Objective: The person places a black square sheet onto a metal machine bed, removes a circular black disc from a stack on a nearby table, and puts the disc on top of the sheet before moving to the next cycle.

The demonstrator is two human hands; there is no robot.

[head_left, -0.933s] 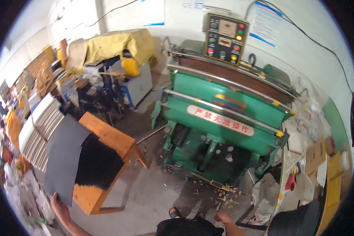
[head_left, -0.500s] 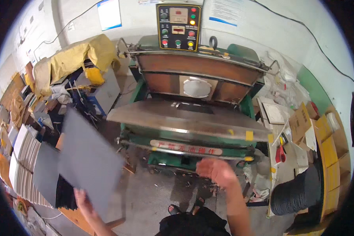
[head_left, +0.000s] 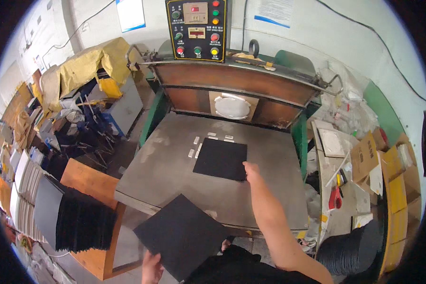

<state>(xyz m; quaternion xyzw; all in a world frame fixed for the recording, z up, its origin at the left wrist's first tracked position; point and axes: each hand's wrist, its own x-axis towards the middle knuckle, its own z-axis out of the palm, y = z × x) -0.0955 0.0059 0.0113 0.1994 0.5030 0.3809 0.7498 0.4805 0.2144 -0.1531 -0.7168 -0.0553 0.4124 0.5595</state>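
Observation:
My left hand [head_left: 152, 268] grips the left edge of a square black sheet [head_left: 182, 232], held in front of my body at the near side of the machine. My right arm reaches over the metal press bed [head_left: 165, 173]. The fingers of my right hand [head_left: 252, 171] close on the right edge of another black sheet [head_left: 221, 159], which lies flat on that bed. Small pale blocks [head_left: 196, 140] stand around the far and left sides of this sheet. Above the back of the bed, the upright platen [head_left: 184, 97] carries a white oval die plate [head_left: 232, 107].
A control panel [head_left: 196, 32] rises behind the press. At left, a stack of black sheets [head_left: 83, 220] rests on a wooden table [head_left: 87, 180]. A side table at right holds red-handled scissors [head_left: 335, 198], near cardboard boxes [head_left: 363, 158] and a dark stack [head_left: 348, 251].
The press bed, tilted and blurred before, now lies level and further out. My right hand has moved forward onto a black sheet there. The sheet in my left hand has swung rightward from the stack.

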